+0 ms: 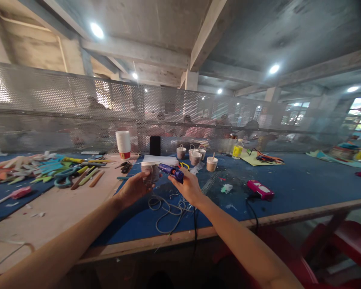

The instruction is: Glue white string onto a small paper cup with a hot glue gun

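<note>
A small cup (149, 173) with a pale rim is in my left hand (134, 188), its fingers wrapped round the side and base. My right hand (189, 188) grips a purple hot glue gun (172, 171), whose tip points left and reaches the cup's rim; whether it touches cannot be made out. A black cable hangs below my right wrist. Under the hands, a thin grey cord (165, 212) lies in loose loops on the blue mat (132, 230). Beyond them stand several small cups (195, 157), some with looped handles.
Scissors (64, 176), coloured sticks (88, 176) and paper scraps (15, 166) spread on the left. A paper-cup stack (123, 142) and a phone (155, 145) stand behind. Rightward are a yellow-labelled bottle (237, 150) and a pink corded box (260, 190). A perforated metal screen (168, 100) borders the table.
</note>
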A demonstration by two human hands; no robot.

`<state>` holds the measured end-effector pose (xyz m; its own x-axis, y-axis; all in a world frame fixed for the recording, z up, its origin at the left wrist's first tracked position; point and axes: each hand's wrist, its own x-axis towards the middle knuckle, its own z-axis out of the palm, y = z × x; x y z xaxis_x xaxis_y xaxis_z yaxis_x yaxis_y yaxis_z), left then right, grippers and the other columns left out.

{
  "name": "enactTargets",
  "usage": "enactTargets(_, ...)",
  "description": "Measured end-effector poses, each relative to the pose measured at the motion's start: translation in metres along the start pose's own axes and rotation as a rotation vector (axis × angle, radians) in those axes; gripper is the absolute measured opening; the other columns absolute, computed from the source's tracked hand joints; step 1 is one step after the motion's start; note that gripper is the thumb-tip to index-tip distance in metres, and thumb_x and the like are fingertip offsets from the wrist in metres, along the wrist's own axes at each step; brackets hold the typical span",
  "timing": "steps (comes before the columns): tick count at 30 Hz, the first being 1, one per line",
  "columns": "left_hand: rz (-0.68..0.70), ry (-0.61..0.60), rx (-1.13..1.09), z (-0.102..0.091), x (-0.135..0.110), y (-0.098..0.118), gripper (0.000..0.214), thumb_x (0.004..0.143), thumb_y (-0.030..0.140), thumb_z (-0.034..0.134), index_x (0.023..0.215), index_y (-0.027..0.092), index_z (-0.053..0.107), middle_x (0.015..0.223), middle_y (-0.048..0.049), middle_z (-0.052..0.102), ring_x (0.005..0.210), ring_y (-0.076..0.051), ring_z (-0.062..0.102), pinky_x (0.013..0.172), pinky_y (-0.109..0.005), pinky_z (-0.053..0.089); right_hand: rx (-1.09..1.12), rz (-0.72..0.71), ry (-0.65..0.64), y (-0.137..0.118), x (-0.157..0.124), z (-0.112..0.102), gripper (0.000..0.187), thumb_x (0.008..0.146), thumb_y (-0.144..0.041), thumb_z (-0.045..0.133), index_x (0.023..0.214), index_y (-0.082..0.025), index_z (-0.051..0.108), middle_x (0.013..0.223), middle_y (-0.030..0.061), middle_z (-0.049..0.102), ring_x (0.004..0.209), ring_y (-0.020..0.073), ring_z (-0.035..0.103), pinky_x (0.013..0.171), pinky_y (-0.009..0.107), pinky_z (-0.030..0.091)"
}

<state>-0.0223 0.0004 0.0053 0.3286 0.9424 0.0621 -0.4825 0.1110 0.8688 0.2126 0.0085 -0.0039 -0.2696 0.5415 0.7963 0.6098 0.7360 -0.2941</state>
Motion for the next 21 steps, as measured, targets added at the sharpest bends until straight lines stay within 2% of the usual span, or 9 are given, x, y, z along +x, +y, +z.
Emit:
enactTargets(8,0.008,0.018,-0.009,0.0063,-0.0026,0.002,0.026,0.088,0.015,0.057,0.111,0.014,0.068,0.102,-0.0135,0.077,0.063,-0.017,0.069,0.057,-0.027,0.056,-0.009,-0.011,0.009,0.0015,-0.001,0.0009,0.024,0.096,-0.043,0.059,0.103,-0.021,0.066,0.108,0.0089,0.072,0.101,0.023,0.07,0.085,0.03,0.054)
enactTargets(16,0.012,-0.024,-0.004,-0.0004,-0.0006,0.0008,0.031,0.089,0.02,0.059,0.119,0.015,0.065,0.106,-0.0144,0.076,0.064,-0.018,0.068,0.057,-0.028,0.055,-0.027,0.006,0.006,0.0018,0.0002,0.0001,0.024,0.096,-0.041,0.06,0.105,-0.021,0.067,0.107,0.009,0.072,0.101,0.0229,0.069,0.086,0.03,0.054)
enactTargets(21,0.013,-0.021,-0.007,0.002,-0.0023,0.0021,0.031,0.087,0.02,0.06,0.117,0.014,0.067,0.104,-0.0134,0.076,0.066,-0.018,0.069,0.059,-0.029,0.056,0.016,0.035,-0.004,0.0008,0.0001,-0.0004,0.023,0.095,-0.041,0.061,0.104,-0.022,0.068,0.108,0.0092,0.072,0.103,0.0237,0.069,0.087,0.031,0.053)
